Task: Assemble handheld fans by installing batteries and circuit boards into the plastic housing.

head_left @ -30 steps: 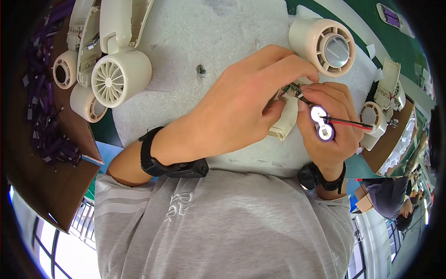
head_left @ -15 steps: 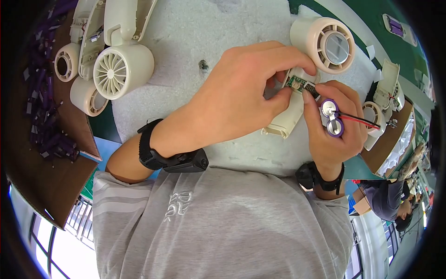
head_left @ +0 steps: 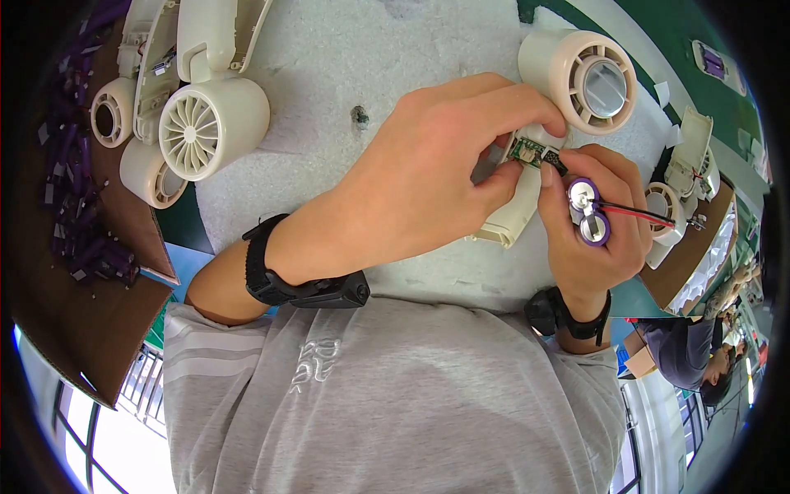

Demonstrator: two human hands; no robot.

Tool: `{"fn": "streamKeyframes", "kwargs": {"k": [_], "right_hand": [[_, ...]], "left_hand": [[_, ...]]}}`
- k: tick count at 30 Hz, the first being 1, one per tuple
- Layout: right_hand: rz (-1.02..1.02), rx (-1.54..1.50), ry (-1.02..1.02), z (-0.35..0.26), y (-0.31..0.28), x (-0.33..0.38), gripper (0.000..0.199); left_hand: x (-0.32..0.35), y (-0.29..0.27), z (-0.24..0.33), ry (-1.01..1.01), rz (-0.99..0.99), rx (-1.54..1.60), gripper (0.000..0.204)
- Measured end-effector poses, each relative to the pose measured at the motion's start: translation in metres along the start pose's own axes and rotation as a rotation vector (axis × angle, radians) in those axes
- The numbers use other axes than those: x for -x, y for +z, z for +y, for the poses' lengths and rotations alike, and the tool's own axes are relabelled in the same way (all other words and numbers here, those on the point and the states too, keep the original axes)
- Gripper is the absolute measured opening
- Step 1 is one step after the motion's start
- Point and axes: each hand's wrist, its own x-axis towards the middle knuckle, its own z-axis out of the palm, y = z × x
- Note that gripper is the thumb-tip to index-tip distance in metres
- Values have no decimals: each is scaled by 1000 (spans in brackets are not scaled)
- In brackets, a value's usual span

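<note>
My left hand (head_left: pixel 428 156) grips a cream handheld fan by its handle shell (head_left: pixel 512 221), thumb and forefinger curled around the handle. A green circuit board (head_left: pixel 525 151) shows inside the shell. At the top of the handle is the round fan head (head_left: pixel 568 72), resting on a white foam sheet. Closed around a purple two-cell battery pack (head_left: pixel 587 216) is my right hand (head_left: pixel 605 255). Red and black wires (head_left: pixel 638 212) run from the pack's metal ends across my fingers. The right thumb and forefinger meet a small dark block (head_left: pixel 553 159) at the board's end.
Several cream fans (head_left: pixel 216 123) lie at the left on the foam sheet (head_left: pixel 329 74). A cardboard box (head_left: pixel 107 329) beyond them holds many purple cells (head_left: pixel 74 189). On the right are another opened fan (head_left: pixel 687 177) and a second box (head_left: pixel 687 267). A person (head_left: pixel 687 350) is farther back.
Both hands keep nearly the same grip. The right thumb tip has shifted slightly at the dark block, and the fan head sits marginally farther right in the picture.
</note>
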Motion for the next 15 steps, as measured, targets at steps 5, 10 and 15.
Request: {"fn": "streamKeyframes", "kwargs": {"k": [5,10,15], "right_hand": [[-2,7,7,0,0,0,29],[-17,9,25,-1,0,1,30],[-36,1,20,-2,-2,1,31]], "left_hand": [[0,0,0,-1,2,15,40],[0,-4,3,-23,-48,53,41],[-2,-8,-2,-9,-82,96,39]]}}
